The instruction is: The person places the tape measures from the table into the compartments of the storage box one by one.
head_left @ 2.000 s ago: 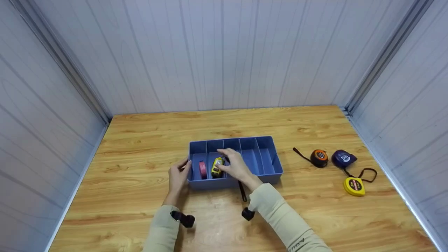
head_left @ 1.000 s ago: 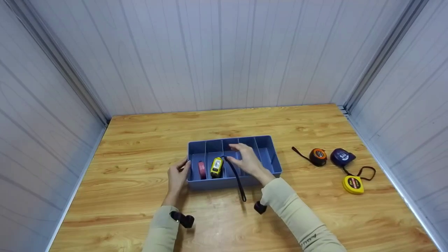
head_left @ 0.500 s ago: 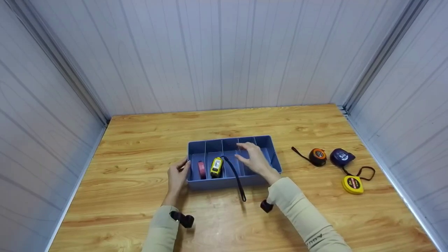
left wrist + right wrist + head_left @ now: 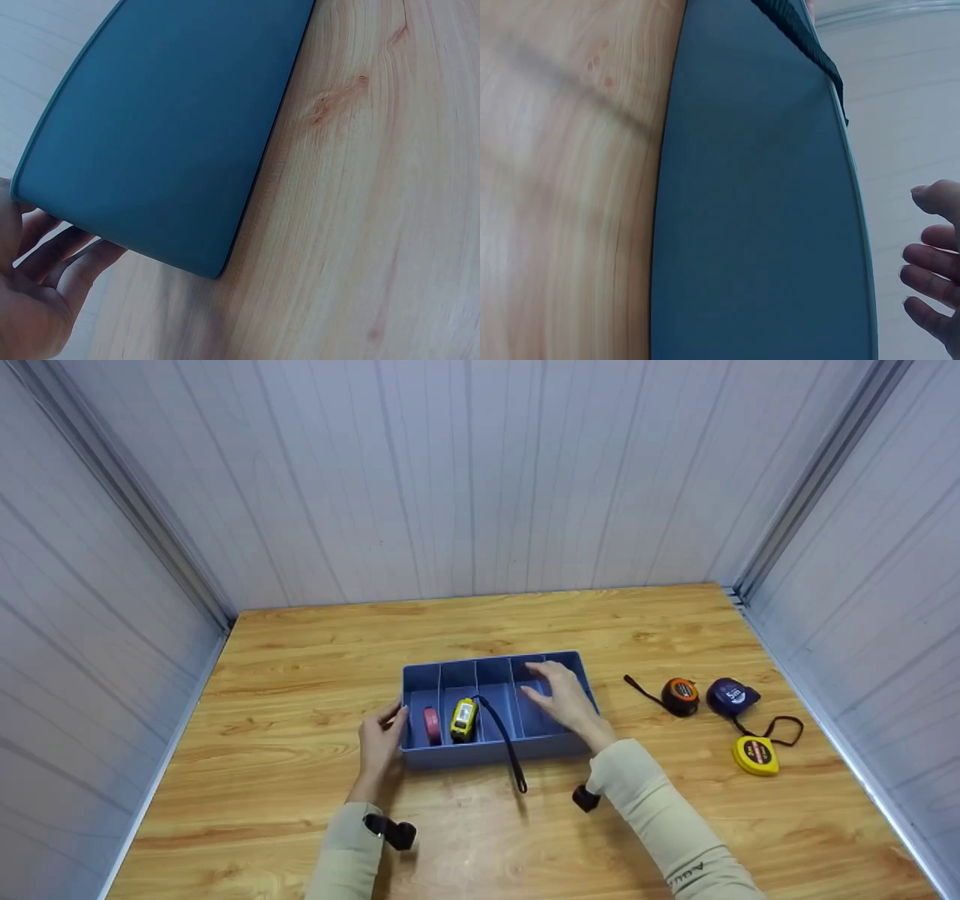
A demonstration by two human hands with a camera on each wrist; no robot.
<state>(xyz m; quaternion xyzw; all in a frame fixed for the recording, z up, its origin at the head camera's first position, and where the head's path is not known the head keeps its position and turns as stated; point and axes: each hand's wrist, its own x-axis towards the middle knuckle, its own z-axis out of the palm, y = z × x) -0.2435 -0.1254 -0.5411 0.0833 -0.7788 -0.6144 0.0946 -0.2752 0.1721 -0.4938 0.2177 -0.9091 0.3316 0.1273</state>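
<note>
My left hand [image 4: 380, 740] grips the left end wall of a blue compartment box [image 4: 495, 751]. In the left wrist view, the fingers [image 4: 84, 274] bear on the outside of that wall, with the thumb at the rim. My right hand [image 4: 566, 697] hovers over the box's right compartments, fingers spread and nothing between them; the right wrist view shows those fingers [image 4: 930, 281] beyond the rim. A pink tape measure [image 4: 432, 725] stands in the leftmost compartment. Beside it, one compartment over, sits a yellow-and-black tape measure [image 4: 463, 721]. Its black strap [image 4: 510, 746] hangs over the front wall.
To the right on the wooden table [image 4: 300, 675] lie an orange-and-black tape measure [image 4: 681, 697], a dark blue one [image 4: 731, 697] and a yellow one [image 4: 756, 755] with a wrist loop. Pale panels [image 4: 480, 480] enclose the back and sides.
My right hand has let go of the yellow-and-black tape measure and moved right across the box. The tape measure stays in its compartment. My left hand has kept its place.
</note>
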